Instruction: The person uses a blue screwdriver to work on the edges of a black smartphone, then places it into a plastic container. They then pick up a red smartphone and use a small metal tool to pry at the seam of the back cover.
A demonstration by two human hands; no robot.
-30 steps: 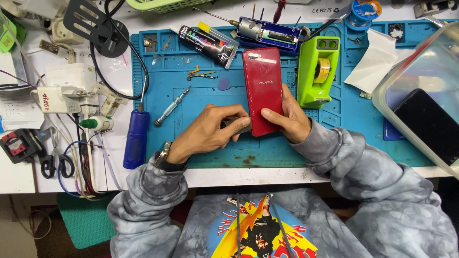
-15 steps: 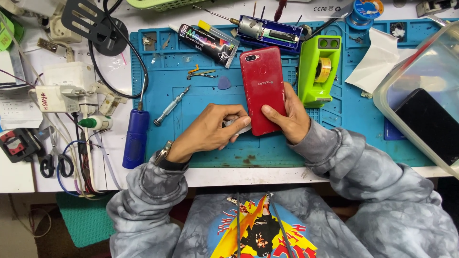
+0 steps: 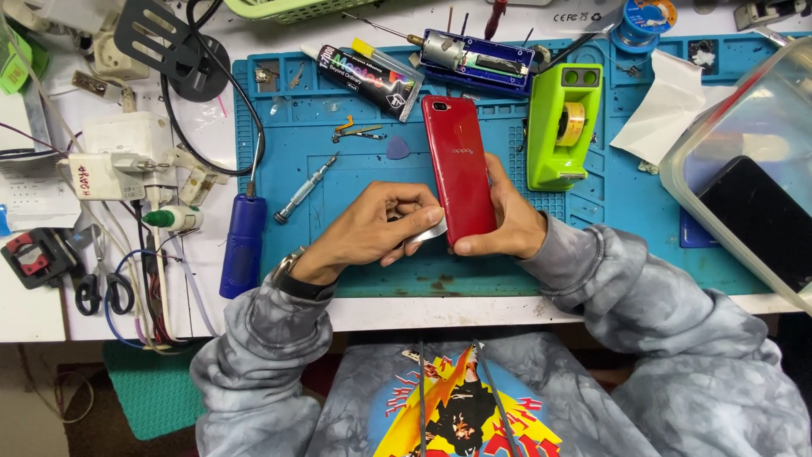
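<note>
While the red phone (image 3: 459, 169) lies back-up on the blue work mat (image 3: 355, 152), running lengthwise away from the person near the mat's middle, both hands close on its near end in the head view. Curled into a loose fist, the left hand (image 3: 370, 230) pinches a thin metal pry tool (image 3: 425, 233) between thumb and fingers, and the tool's tip meets the phone's lower left edge. Wrapped round the phone's lower right side, the right hand (image 3: 507, 222) has its fingers along the right edge and its thumb under the bottom corner, so it grips the phone rather than lying flat. A dark watch (image 3: 288, 269) sits on the left wrist. Just left of the phone, a small blue pick (image 3: 397, 150) rests on the mat, with tweezers (image 3: 357, 133) and a slim screwdriver (image 3: 304, 189) farther left. A black glue tube (image 3: 365, 71) lies above these, and a blue tool case (image 3: 478, 57) sits at the mat's far edge. Right of the phone stands a green tape dispenser (image 3: 562, 127), close beside it but apart. Off the mat's left edge lies a blue-handled tool (image 3: 244, 245). At the right, a clear plastic box (image 3: 744, 144) holds a dark phone (image 3: 761, 222), with white tissue (image 3: 664, 106) next to it.
</note>
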